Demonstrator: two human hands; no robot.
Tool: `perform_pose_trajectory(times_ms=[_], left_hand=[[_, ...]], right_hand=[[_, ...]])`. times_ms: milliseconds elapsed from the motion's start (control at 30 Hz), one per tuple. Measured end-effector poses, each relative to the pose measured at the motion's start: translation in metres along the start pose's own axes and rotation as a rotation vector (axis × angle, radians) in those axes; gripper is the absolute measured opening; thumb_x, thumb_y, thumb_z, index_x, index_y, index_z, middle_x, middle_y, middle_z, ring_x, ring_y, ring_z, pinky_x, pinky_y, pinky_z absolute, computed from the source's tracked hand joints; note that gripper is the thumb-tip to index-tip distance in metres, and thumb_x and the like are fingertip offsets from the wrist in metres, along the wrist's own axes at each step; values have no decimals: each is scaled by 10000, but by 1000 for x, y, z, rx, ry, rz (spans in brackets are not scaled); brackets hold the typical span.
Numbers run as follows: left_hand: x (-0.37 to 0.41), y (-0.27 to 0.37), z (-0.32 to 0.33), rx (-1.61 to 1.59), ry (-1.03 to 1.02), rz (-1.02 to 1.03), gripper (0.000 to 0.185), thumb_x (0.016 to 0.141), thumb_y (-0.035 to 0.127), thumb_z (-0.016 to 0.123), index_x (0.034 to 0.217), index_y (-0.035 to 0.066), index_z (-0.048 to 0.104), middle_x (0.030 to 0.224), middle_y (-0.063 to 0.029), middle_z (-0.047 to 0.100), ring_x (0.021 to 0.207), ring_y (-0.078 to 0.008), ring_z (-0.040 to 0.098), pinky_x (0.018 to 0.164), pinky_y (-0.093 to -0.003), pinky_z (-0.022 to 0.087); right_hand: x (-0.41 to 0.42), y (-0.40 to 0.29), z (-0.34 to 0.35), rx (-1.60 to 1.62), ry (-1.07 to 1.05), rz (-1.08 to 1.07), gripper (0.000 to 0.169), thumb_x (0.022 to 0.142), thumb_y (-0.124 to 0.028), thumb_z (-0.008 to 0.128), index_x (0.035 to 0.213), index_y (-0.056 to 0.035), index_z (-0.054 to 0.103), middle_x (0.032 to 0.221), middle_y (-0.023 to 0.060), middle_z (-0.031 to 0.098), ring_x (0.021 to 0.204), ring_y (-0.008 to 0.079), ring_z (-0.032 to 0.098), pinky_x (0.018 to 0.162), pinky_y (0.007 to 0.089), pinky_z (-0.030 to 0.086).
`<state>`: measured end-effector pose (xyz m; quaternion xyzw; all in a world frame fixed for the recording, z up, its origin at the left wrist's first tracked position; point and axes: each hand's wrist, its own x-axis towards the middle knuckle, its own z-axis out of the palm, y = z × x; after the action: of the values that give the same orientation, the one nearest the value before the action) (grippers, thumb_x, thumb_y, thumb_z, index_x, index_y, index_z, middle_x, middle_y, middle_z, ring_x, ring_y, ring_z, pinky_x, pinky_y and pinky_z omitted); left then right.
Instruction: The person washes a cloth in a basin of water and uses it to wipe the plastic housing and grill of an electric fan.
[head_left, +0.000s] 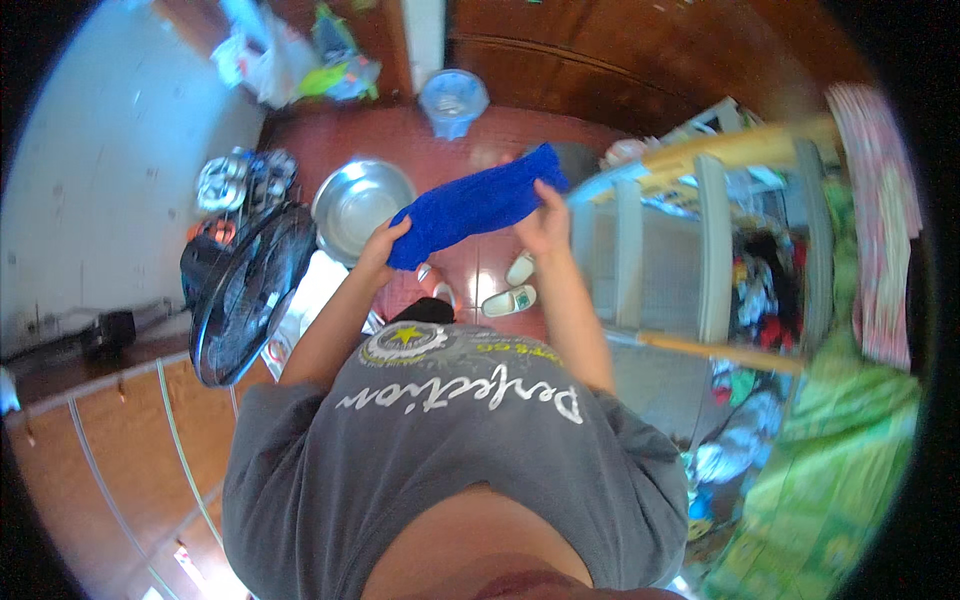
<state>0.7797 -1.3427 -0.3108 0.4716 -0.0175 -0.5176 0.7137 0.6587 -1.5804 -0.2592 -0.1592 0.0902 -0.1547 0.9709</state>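
A blue cloth, folded or bunched into a long band (472, 208), is stretched between my two hands above the tiled floor. My left hand (385, 244) grips its lower left end, thumb on top. At the other end, my right hand (548, 217) holds the cloth near its upper right corner, with the thumb against the fabric. Behind the cloth's left end, a wide metal basin (361, 210) stands on the floor.
An electric fan (251, 296) stands at the left. A blue plastic basket (453, 97) is by the doorway. Pale slippers (510, 301) lie on the red tiles near my feet. To the right is a ladder-like frame (712, 247), with clothes and a green patterned cloth (825, 465) beyond.
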Motion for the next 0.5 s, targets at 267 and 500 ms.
perform_pose_trajectory(times_ms=[267, 500], left_hand=[[53, 34, -61, -68, 235, 202, 573, 750, 142, 639, 1252, -14, 410, 1066, -154, 577, 909, -256, 605, 772, -355, 511], [83, 64, -78, 733, 622, 532, 1265, 542, 334, 833, 1411, 56, -43, 1409, -191, 221, 1310, -341, 242, 1065, -396, 227]], right_hand=[[144, 44, 82, -1046, -50, 82, 235, 816, -116, 653, 1031, -40, 597, 948, 22, 629, 849, 107, 577, 783, 267, 455], [218, 142, 90, -1364, -522, 233, 260, 777, -156, 703, 985, -25, 619, 885, 24, 625, 783, 114, 579, 739, 260, 470]])
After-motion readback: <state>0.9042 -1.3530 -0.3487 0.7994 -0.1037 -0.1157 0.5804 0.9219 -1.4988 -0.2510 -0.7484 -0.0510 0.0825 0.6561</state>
